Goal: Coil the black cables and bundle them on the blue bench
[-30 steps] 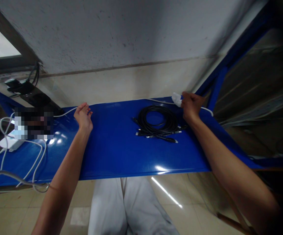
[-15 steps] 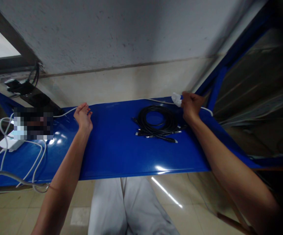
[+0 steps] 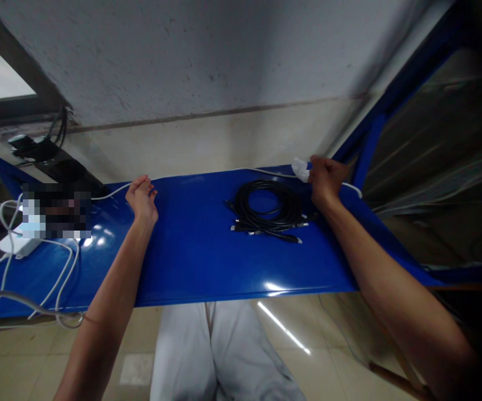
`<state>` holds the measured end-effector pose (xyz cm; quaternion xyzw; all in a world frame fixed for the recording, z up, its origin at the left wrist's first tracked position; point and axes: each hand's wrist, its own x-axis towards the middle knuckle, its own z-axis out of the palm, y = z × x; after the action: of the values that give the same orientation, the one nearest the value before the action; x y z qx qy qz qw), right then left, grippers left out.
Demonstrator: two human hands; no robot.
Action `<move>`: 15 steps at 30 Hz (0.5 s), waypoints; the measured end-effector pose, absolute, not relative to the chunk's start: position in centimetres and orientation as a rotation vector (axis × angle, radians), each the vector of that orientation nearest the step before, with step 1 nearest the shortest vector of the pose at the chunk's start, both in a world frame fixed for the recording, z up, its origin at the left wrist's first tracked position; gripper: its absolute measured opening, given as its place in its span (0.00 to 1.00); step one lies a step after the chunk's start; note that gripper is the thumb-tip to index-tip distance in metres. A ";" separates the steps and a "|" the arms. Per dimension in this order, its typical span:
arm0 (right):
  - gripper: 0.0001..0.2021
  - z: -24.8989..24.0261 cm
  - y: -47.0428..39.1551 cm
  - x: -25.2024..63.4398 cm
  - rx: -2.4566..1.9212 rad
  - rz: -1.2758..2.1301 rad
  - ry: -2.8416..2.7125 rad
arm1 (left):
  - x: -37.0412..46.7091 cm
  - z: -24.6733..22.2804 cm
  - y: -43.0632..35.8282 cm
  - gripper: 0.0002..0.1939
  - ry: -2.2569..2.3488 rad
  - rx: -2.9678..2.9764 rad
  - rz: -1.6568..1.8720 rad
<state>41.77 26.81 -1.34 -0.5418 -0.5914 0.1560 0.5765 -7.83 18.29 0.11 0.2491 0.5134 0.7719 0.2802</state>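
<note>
Beside the white cable at the back of the blue table (image 3: 191, 250), my left hand (image 3: 142, 200) is half curled, with gaps between its fingers and nothing visible in it. The white cable (image 3: 207, 172) runs along the back edge behind both hands. On the right, my right hand (image 3: 326, 178) is closed on a crumpled white piece (image 3: 300, 169); whether it is tissue, cloth or plastic I cannot tell. Just left of that hand lies a coil of black cable (image 3: 266, 209), its plug ends pointing toward the front.
A white power strip (image 3: 18, 242) with looping white cords lies at the far left, next to a blurred-out patch. Behind it stands a black cylinder (image 3: 63, 170). A blue metal frame (image 3: 368, 147) borders the right end, and a wall (image 3: 207, 61) closes the back.
The crumpled white piece shifts very slightly at my right hand. Both hands and the black cable coil stay where they were.
</note>
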 end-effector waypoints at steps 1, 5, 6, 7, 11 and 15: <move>0.28 -1.0 26.7 41.8 -1.289 0.341 -1.303 | -7.8 0.1 18.3 0.17 1.370 0.662 2.073; 0.31 2.2 24.2 40.9 -1.268 0.274 -1.251 | -8.0 0.0 18.4 0.16 1.373 0.640 2.084; 0.32 3.2 22.9 40.3 -1.226 0.245 -1.303 | -8.0 0.0 18.4 0.15 1.382 0.637 2.086; 0.32 4.2 21.5 39.6 -1.180 0.254 -1.406 | -8.1 0.0 18.5 0.15 1.392 0.634 2.090; 0.24 5.7 15.1 36.0 -1.056 0.214 -2.079 | -8.6 0.0 18.7 0.12 1.414 0.589 2.102; 0.30 3.3 11.0 34.1 -1.159 -0.015 -2.395 | -8.9 0.0 18.8 0.12 1.392 0.573 2.107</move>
<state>34.14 10.99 3.26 -0.4230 -0.8743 -0.0053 0.2381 -8.87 18.85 0.00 0.2130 0.5171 0.7829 0.2727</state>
